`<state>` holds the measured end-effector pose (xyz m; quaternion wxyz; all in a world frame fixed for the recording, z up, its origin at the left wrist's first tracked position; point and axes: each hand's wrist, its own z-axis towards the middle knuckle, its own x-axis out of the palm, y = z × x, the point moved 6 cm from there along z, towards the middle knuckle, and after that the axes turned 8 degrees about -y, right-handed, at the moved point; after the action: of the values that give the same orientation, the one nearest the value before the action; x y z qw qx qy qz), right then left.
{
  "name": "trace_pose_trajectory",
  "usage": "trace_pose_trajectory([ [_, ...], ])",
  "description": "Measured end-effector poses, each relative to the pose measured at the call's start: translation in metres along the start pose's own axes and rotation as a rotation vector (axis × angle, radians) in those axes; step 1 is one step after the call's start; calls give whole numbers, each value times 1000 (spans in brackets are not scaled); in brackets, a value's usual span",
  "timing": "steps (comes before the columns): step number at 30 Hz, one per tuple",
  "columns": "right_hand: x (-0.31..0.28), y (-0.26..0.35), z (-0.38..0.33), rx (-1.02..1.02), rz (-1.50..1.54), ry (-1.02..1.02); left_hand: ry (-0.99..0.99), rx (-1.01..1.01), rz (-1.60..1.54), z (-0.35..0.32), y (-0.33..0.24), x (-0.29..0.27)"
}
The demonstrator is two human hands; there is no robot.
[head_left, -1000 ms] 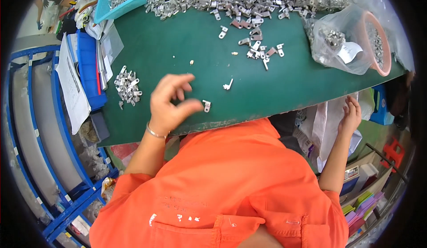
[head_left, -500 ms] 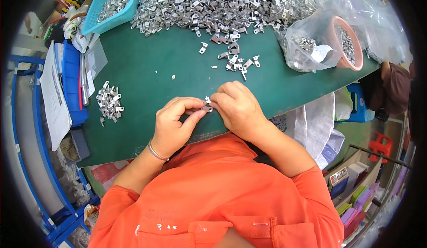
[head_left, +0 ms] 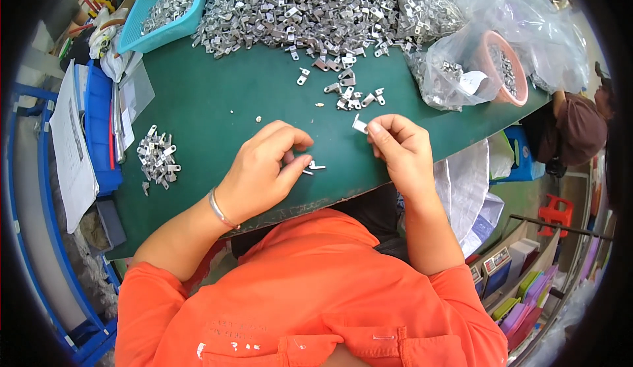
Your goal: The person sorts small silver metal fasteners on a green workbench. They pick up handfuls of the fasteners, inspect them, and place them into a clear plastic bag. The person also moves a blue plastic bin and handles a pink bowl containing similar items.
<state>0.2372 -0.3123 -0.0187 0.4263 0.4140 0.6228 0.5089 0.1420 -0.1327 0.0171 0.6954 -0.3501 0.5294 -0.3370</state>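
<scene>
My left hand (head_left: 260, 166) is above the near part of the green table (head_left: 217, 103), fingers curled and the index finger raised off the thumb. A small metal bracket (head_left: 316, 166) sticks out at the thumb tip; the fingers behind it are hidden. To the right, my right hand (head_left: 403, 144) pinches another bent metal bracket (head_left: 360, 124) between thumb and fingers. Just beyond it lies a small group of loose brackets (head_left: 353, 97). A separate small heap of brackets (head_left: 157, 156) rests on the table's left side.
A large heap of brackets (head_left: 297, 11) covers the far side. A turquoise basket (head_left: 135, 34) holds more at far left. Far right are a pink bucket (head_left: 517, 80) and clear plastic bags (head_left: 438, 84). A blue bin (head_left: 102, 126) borders the left; another person (head_left: 580, 130) is at right.
My hands have moved apart. The right one has gone right and away from the left, and now holds up a bracket. My left hand's index finger has lifted from the thumb.
</scene>
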Motion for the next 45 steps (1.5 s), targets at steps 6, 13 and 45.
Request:
trace_pose_trajectory([
  [6,4,-3,-6,252,309,121,16,115,47,3,6,13],
  [13,24,6,-15,171,358,218,40,-180,-441,1,15,18],
  [45,51,41,40,-803,-816,-105,-78,166,18,6,10,-5],
])
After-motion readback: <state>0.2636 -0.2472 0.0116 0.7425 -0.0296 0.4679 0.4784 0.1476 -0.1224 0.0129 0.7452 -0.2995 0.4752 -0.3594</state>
